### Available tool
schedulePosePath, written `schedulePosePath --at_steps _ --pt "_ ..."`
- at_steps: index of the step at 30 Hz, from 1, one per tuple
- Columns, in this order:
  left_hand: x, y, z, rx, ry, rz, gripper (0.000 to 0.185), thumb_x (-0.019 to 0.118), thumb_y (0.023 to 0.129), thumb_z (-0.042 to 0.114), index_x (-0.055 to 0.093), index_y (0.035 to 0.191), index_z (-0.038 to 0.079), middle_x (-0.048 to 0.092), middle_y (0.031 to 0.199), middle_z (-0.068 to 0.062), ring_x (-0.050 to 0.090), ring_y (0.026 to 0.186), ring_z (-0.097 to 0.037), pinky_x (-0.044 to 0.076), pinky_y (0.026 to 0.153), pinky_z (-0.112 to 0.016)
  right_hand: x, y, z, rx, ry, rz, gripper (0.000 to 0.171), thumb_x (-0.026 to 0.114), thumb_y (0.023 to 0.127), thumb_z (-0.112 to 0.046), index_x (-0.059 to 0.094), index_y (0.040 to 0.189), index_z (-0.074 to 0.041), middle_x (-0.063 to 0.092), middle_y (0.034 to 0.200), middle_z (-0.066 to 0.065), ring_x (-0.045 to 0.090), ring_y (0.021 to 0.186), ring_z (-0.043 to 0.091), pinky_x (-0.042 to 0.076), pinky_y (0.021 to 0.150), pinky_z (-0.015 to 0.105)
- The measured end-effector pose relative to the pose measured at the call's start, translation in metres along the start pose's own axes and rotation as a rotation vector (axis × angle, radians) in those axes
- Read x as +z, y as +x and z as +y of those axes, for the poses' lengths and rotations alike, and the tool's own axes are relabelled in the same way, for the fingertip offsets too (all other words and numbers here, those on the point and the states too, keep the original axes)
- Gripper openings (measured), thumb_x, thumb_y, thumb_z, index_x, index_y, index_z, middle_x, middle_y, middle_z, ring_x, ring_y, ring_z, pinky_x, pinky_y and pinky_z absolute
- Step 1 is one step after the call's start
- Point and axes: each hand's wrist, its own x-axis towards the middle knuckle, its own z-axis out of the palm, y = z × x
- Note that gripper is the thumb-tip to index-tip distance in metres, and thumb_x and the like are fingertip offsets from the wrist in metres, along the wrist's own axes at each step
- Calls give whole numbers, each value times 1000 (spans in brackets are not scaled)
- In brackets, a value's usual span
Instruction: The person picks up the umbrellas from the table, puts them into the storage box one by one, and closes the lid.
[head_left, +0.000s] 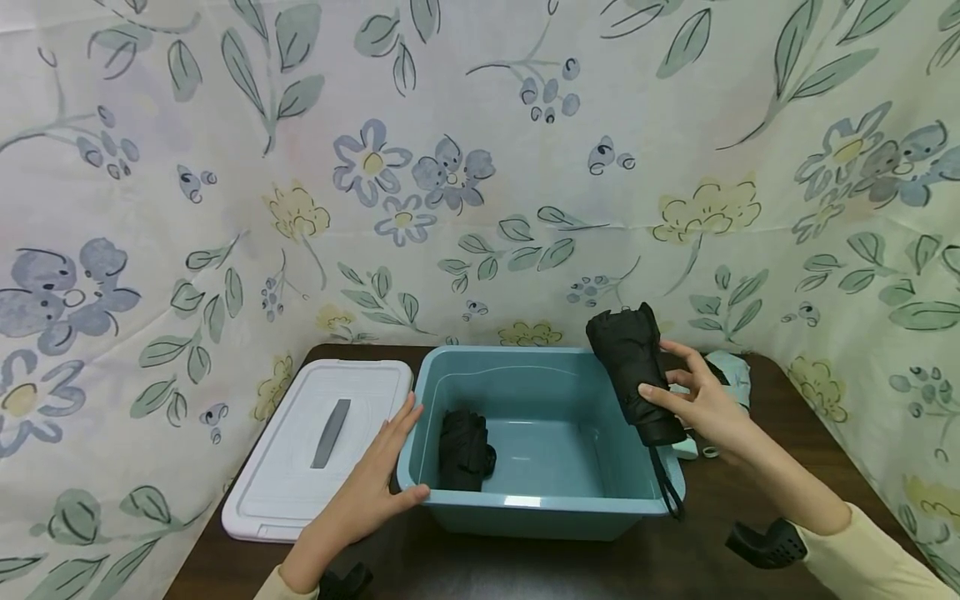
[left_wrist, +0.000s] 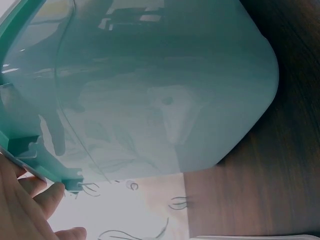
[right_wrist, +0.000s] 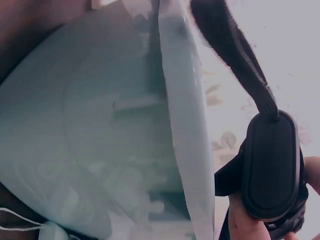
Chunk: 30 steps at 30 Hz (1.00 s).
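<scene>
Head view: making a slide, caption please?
Right hand holds a folded black umbrella over one end of the blue bin; left hand touches the other end.

**Storage bin [head_left: 562,502] in the middle, stuff on both sides**

So the bin's sitting mid-table [head_left: 525,575], with the lid [head_left: 292,450] lying just left of it. A soft bundle [head_left: 461,450] is inside, over at the left end, and the left hand [head_left: 375,479] is at that end's rim. Compact umbrella [head_left: 633,371] is in the right hand [head_left: 705,400], above the bin's right end. Some half-hidden stuff [head_left: 733,373] lies right of the bin, behind that hand. Fabric backdrop [head_left: 450,275] hangs behind everything.
</scene>
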Motion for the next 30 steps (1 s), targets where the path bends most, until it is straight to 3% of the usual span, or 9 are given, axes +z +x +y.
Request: schedulePosePath --at_steps 3,4,10,12,16,21,23,27,30 --pt "0 0 0 1 0 1 90 64 81 46 13 150 19 6 157 -2 11 143 -20 -1 115 -34 4 3 -5 54 29 -59 85 55 93 -33 -6 150 -19 12 144 36 28 125 53 44 78 39" --pt "0 1 0 2 0 2 90 64 81 46 14 150 19 7 157 -3 11 143 -20 0 115 -35 5 4 -7 78 46 -82 86 55 93 -33 -7 150 -19 11 145 36 37 116 51 44 77 39" --pt "1 0 -1 1 -8 4 90 64 81 47 15 150 18 5 157 0 11 143 -21 -2 115 -32 16 9 -11 168 159 -199 86 55 93 -31 -5 149 -7 11 145 34 50 101 35 45 74 33" --pt "1 0 -1 0 -6 1 91 64 80 47 15 150 18 5 157 2 12 143 -21 -1 115 -35 20 9 -12 176 176 -221 85 55 92 -30 -4 149 -5 14 144 34 48 112 38 48 78 34" --pt "2 0 -2 -2 -11 0 91 65 80 47 14 150 18 4 157 3 11 143 -20 -1 115 -36 27 12 -15 199 172 -242 89 59 90 -31 -3 149 -5 11 146 33 39 121 42 46 84 40" --pt "1 0 -2 20 -26 7 91 64 80 48 15 150 17 6 157 -2 10 143 -20 -7 112 -21 36 17 -18 217 135 -243 89 61 88 -32 1 149 -7 14 144 30 51 86 27 44 83 39" --pt "1 0 -2 26 -28 7 91 63 81 49 15 150 16 6 157 -3 10 143 -20 -8 110 -18 42 18 -20 231 139 -247 89 61 88 -33 2 149 -7 15 144 30 52 87 28 44 84 42" --pt "1 0 -3 26 -32 8 91 63 81 50 15 150 16 6 157 -3 10 143 -19 -8 110 -17 54 22 -24 222 114 -248 90 64 87 -35 4 149 -8 23 140 29 44 116 41 46 85 46" --pt "1 0 -3 27 -33 9 90 62 81 51 15 150 17 6 157 -3 10 143 -20 -9 110 -17 60 27 -26 182 109 -259 89 65 86 -33 5 148 -10 29 133 27 52 104 34 48 79 41"
